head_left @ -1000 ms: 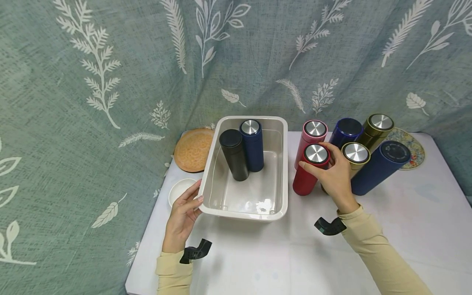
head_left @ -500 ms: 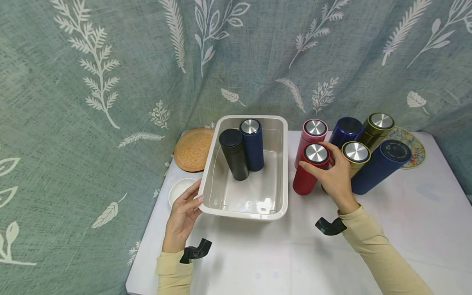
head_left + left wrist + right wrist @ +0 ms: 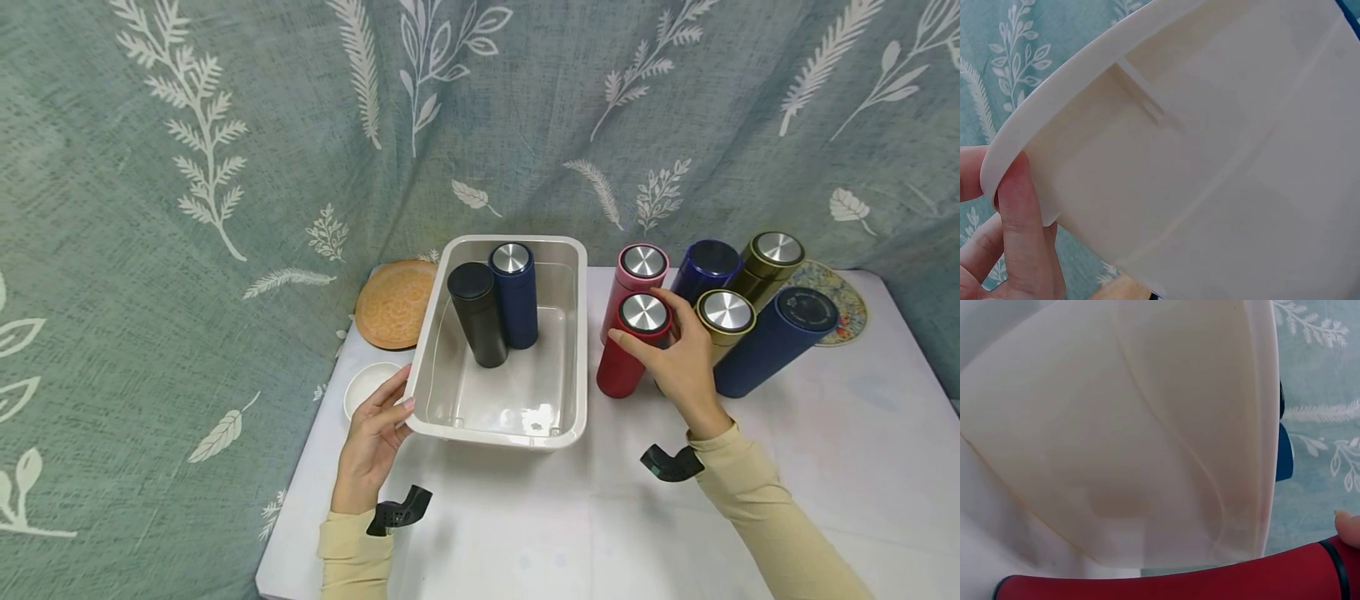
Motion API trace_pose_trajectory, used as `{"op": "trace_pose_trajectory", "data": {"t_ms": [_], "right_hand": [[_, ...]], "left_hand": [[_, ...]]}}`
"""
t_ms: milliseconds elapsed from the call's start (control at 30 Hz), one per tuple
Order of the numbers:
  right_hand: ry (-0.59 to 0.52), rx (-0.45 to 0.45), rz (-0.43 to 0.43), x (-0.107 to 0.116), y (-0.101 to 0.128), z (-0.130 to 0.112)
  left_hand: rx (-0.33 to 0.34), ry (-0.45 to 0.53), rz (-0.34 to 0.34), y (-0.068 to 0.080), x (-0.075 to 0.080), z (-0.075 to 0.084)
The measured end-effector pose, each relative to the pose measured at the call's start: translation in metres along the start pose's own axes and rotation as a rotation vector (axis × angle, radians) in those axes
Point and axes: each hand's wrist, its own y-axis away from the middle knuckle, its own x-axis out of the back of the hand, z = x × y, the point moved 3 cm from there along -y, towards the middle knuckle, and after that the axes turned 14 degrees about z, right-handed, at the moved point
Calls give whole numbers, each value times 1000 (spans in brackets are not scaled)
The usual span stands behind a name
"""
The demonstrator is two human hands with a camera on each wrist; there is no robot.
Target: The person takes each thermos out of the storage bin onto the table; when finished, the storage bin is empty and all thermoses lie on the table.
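Note:
A red bottle (image 3: 626, 354) with a steel lid stands on the white table just right of a white plastic tub (image 3: 495, 437). My right hand (image 3: 643, 327) grips it near the top, thumb on the left side and fingers curled over the far side. The right wrist view shows the red bottle (image 3: 1179, 581) below the tub wall (image 3: 1147, 425). My left hand (image 3: 386, 408) rests with straight fingers against the tub's front left corner; a finger (image 3: 1022, 231) presses under the rim (image 3: 1054, 106). Inside the tub stand a black bottle (image 3: 480, 321) and a navy bottle (image 3: 516, 300).
Behind the red bottle stand a pink bottle (image 3: 633, 271), a blue one (image 3: 705, 262), an olive one (image 3: 768, 258) and a gold one (image 3: 723, 317); a dark blue one (image 3: 772, 342) leans beside them. An orange plate (image 3: 393, 304) and small white dish (image 3: 363, 385) lie left of the tub. A patterned curtain hangs behind.

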Motion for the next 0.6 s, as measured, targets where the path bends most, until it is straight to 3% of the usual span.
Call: {"op": "trace_pose_trajectory", "data": {"t_ms": [600], "right_hand": [[-73,56,-7,2,1,-11]], "left_hand": [[-10,0,9,-2,0,0]]}}
